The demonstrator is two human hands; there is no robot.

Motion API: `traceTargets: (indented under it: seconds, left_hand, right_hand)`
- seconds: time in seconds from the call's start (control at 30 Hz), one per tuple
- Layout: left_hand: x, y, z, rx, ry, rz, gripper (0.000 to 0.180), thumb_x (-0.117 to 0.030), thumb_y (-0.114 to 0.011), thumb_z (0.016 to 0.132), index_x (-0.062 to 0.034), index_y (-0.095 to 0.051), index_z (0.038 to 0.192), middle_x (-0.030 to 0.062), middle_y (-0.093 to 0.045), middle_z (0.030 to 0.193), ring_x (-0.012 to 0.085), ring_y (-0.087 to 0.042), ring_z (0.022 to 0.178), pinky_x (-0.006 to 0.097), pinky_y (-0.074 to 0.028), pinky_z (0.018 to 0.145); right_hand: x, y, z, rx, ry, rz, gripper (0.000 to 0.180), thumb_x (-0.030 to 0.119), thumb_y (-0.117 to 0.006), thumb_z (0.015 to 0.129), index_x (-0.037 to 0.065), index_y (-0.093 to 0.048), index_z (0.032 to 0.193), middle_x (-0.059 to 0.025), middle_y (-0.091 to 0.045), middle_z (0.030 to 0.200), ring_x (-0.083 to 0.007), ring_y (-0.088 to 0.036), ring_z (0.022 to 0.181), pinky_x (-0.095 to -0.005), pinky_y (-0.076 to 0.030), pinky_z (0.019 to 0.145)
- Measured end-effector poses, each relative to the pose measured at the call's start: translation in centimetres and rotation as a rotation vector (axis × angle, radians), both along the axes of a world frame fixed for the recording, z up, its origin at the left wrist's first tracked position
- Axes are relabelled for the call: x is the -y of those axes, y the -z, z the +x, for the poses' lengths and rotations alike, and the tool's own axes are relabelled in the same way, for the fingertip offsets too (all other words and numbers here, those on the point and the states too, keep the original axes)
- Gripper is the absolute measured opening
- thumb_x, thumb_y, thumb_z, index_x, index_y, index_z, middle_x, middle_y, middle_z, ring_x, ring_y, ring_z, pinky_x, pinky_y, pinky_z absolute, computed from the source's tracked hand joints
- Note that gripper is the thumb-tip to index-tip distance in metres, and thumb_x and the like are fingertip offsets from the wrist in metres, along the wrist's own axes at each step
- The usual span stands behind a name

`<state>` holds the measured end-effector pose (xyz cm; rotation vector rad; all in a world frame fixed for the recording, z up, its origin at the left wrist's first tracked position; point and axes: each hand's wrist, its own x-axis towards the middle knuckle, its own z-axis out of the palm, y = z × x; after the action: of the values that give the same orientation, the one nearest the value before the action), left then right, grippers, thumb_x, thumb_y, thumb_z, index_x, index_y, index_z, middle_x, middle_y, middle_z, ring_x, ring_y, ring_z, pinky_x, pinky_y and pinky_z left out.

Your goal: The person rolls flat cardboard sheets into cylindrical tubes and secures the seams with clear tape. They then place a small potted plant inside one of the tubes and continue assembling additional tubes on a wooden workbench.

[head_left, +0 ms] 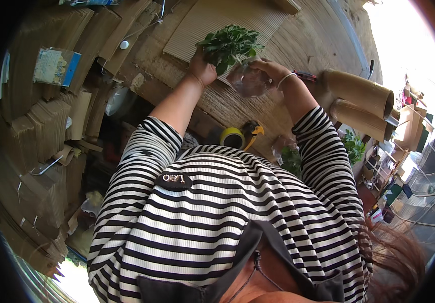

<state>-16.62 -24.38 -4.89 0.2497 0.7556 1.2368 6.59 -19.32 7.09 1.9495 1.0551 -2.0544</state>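
Note:
My left hand [203, 69] is closed around the lower side of a bunch of leafy greens [229, 44], held over the wooden table [298, 38]. The leaves are dark green and spread upward and to the right. Just right of the bunch, a crumpled clear plastic bag [246, 82] hangs from my right hand [273, 71], whose fingers are closed on its upper edge. The bag touches or overlaps the lower leaves; whether any stems are inside it I cannot tell. Part of my left fingers is hidden behind the leaves.
A corrugated cardboard sheet [192, 33] lies under the greens. Nearer me is a tape dispenser with yellow tape [232, 137]. More greens [291, 160] show by my right sleeve. Brown cardboard tubes [361, 91] lie at right; stacked flattened cartons [40, 126] fill the left.

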Motion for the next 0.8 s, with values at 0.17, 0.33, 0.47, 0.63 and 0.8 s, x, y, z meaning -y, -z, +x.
traceTargets:
  seconds: [0.17,0.33,0.47,0.63,0.8]
  left_hand:
    - [-0.8,2.5,-2.4,0.447,-0.023,-0.255,0.082,-0.075,-0.025,0.101,-0.0071,-0.065,0.126,0.0163,-0.068,0.127,0.035,-0.064,0.117,0.051,-0.052,0.102]
    - [-2.2,1.6,-3.5,0.426,-0.169,-0.38,0.085,-0.075,-0.023,0.101,-0.0054,-0.059,0.135,0.0194,-0.065,0.131,0.0402,-0.061,0.119,0.056,-0.049,0.105]
    - [-2.8,-0.9,-4.6,0.126,-0.177,-0.453,0.083,-0.073,-0.025,0.102,-0.0077,-0.051,0.147,0.0165,-0.063,0.135,0.0379,-0.06,0.121,0.054,-0.044,0.11]
    - [1.5,0.5,-6.6,-0.06,-0.445,-0.616,0.056,-0.057,-0.045,0.105,-0.012,-0.059,0.136,0.006,-0.067,0.12,0.0231,-0.063,0.109,0.044,-0.047,0.102]
    - [12.3,5.1,-2.9,0.241,-0.158,-0.725,0.017,-0.02,-0.056,0.102,-0.0101,-0.067,0.11,0.0075,-0.073,0.1,0.0224,-0.068,0.092,0.039,-0.057,0.085]
  right_hand:
    - [-2.2,2.2,-0.9,0.018,-0.152,-0.021,0.038,0.043,-0.076,0.084,0.011,-0.071,0.104,-0.0021,-0.065,0.071,-0.0137,-0.061,0.061,-0.0317,-0.045,0.045]
    - [-3.4,3.3,-3.4,0.13,-0.281,0.118,0.039,0.043,-0.078,0.081,0.007,-0.075,0.097,-0.0054,-0.072,0.078,-0.0168,-0.066,0.068,-0.035,-0.053,0.059]
    - [-4.1,3.5,-3.8,0.294,-0.378,0.155,0.045,0.045,-0.079,0.079,0.006,-0.077,0.101,-0.009,-0.076,0.092,-0.0205,-0.07,0.081,-0.0358,-0.055,0.074]
    - [-3.4,6.0,-2.1,0.356,-0.276,0.278,0.054,0.05,-0.079,0.079,0.004,-0.077,0.108,-0.0142,-0.076,0.106,-0.0241,-0.071,0.101,-0.039,-0.055,0.085]
    - [-1.2,6.0,-1.5,0.234,-0.059,0.338,0.075,0.054,-0.08,0.078,0.003,-0.064,0.131,-0.0169,-0.073,0.118,-0.032,-0.069,0.109,-0.0418,-0.053,0.097]
